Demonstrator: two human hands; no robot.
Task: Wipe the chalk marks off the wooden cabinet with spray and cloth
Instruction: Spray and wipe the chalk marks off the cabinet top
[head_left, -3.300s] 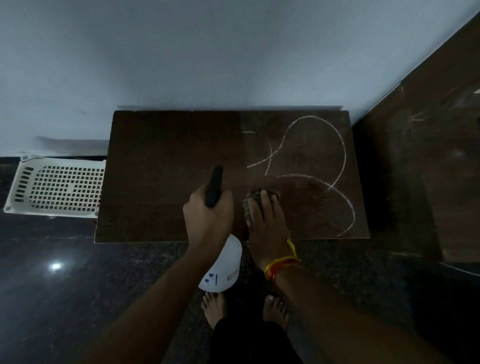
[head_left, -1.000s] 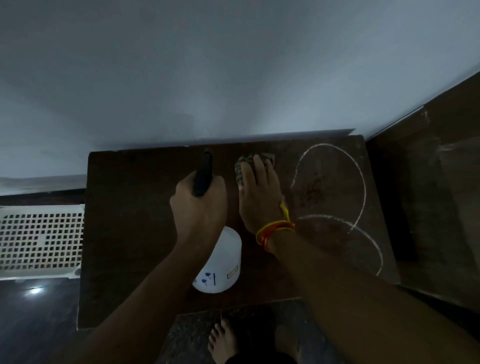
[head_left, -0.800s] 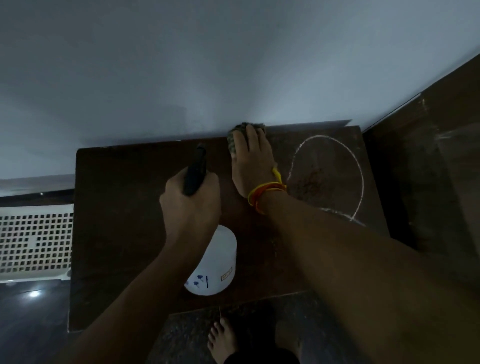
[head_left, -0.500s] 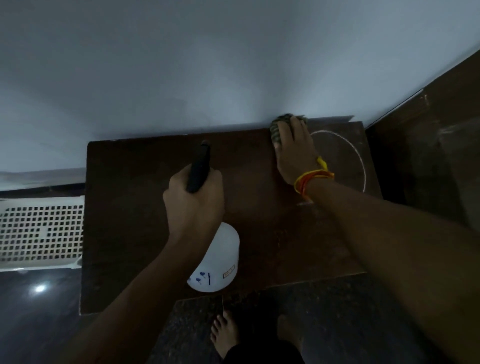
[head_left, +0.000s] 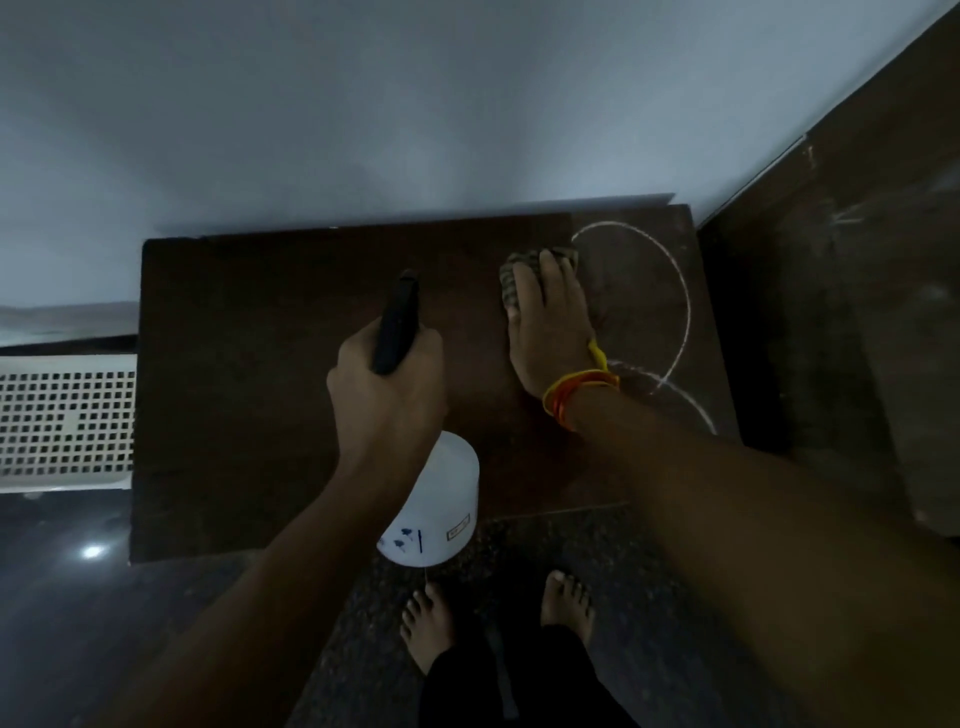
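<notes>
The dark wooden cabinet top (head_left: 249, 374) lies below me against a pale wall. White chalk curves (head_left: 684, 306) remain on its right part. My right hand (head_left: 550, 332) presses flat on a striped greenish cloth (head_left: 514, 275) near the back of the top, just left of the chalk arc. My left hand (head_left: 387, 395) grips a spray bottle (head_left: 436, 509) with a white body and black trigger head, held over the middle of the cabinet.
A white perforated plastic basket (head_left: 62, 421) sits on the floor at the left. A tall dark wooden panel (head_left: 857, 312) stands close on the right. The floor is dark speckled stone, and my bare feet (head_left: 431, 623) stand at the cabinet's front edge.
My right hand slid the cloth from the back edge toward me and slightly left. The left end of the chalk arc is gone. The spray bottle hand barely moved.
</notes>
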